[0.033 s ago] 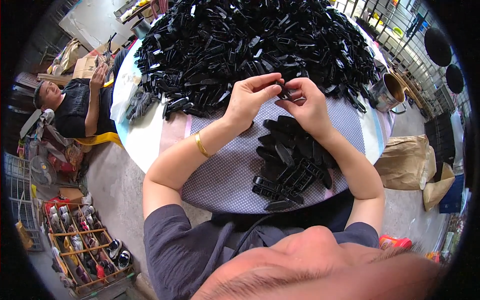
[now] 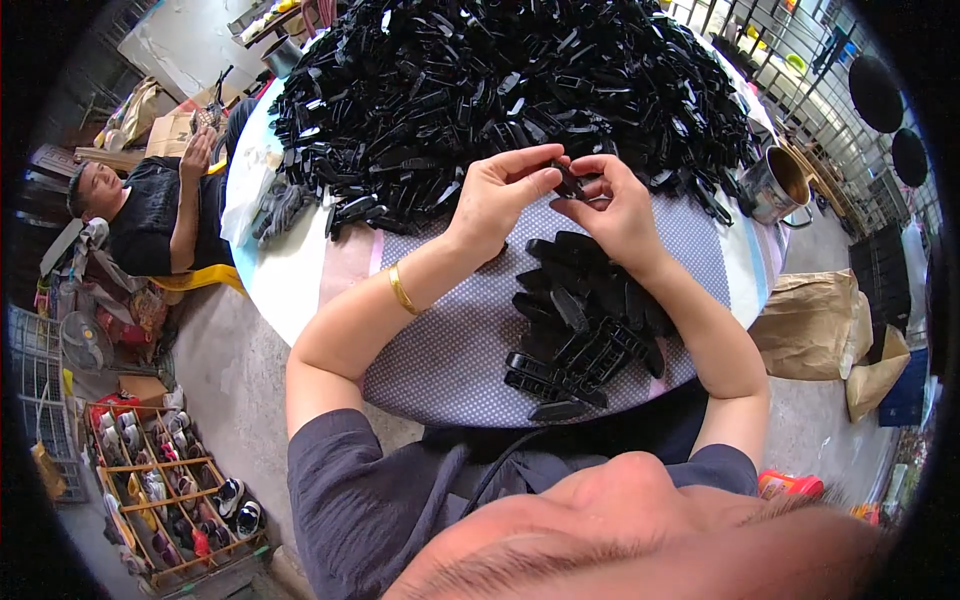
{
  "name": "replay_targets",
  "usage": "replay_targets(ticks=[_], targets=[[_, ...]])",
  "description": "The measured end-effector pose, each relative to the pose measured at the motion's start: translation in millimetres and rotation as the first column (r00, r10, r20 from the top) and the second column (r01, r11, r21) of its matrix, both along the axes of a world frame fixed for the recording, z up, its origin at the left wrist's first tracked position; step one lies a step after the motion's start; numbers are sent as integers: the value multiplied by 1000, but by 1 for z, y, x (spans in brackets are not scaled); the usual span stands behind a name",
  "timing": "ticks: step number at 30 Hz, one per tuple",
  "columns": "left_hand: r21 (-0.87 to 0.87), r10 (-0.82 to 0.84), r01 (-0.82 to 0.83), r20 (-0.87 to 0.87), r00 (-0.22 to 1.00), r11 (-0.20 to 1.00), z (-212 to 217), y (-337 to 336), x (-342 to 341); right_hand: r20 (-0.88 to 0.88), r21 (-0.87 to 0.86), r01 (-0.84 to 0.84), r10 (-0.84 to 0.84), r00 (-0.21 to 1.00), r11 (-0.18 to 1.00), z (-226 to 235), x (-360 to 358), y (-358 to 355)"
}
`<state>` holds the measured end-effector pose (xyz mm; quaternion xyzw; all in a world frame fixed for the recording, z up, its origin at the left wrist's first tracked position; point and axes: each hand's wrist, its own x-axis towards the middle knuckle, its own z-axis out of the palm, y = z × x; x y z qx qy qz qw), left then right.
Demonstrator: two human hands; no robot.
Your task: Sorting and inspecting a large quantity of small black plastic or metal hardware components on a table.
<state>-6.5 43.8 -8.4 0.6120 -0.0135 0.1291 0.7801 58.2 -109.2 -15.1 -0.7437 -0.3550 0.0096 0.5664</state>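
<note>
A small black plastic piece (image 2: pixel 568 182) is held up between my two hands, over the near edge of a big heap of similar black plastic pieces (image 2: pixel 470 90). My left hand (image 2: pixel 497 198) pinches it with thumb and forefinger. On its other side, the closed fingers of my right hand (image 2: pixel 622 208) grip it too and hide part of it. Below my right hand lies a smaller pile of black pieces (image 2: pixel 575 300), some smooth side up, some showing open frames. The round table (image 2: pixel 440 350) under them has a dotted, striped cover.
A metal pot (image 2: pixel 776 188) stands at the table's right edge. Grey gloves (image 2: pixel 283 210) lie at its left edge. Another person (image 2: pixel 165 215) sits at the left with a hand raised. Brown paper bags (image 2: pixel 812 325) stand on the right; a shoe rack (image 2: pixel 165 490) is at the lower left.
The fingers of my right hand have shifted slightly around the black plastic piece. Both arms and the piles look the same.
</note>
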Motion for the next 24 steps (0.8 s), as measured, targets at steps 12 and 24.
replay_targets(ticks=[12, 24], targets=[[91, -198, 189, 103, 975, 978, 2, 10, 3, 219, 6, -187, 181, 959, 982, 7, 0, -10], [923, 23, 384, -384, 923, 13, 50, 25, -38, 229, -514, -326, 493, 839, 793, -3, 43, -23]])
